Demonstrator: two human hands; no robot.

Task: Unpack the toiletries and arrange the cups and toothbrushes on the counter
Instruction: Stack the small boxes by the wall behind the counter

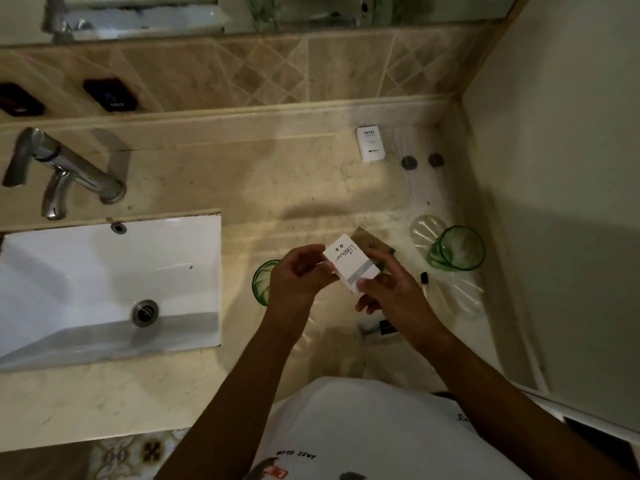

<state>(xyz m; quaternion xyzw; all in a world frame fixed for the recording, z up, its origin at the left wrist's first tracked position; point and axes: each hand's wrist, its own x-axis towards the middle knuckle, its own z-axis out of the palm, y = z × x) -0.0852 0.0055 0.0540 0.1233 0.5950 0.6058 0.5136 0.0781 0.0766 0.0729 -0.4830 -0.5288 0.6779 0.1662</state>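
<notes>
The small white toiletry box (350, 262) is held above the bench (242, 181), left hand (298, 278) and right hand (388, 292) each closing its grip on an end. It looks unopened; a flap needs prying next. Green glass cups (459, 249) crowd the right, the sink (104, 282) edge lies left.

left cup (260, 282): we see only its rim past the left hand (298, 278)
box (349, 263) print: too small for us to read
item under right wrist (379, 329): mostly hidden
</notes>
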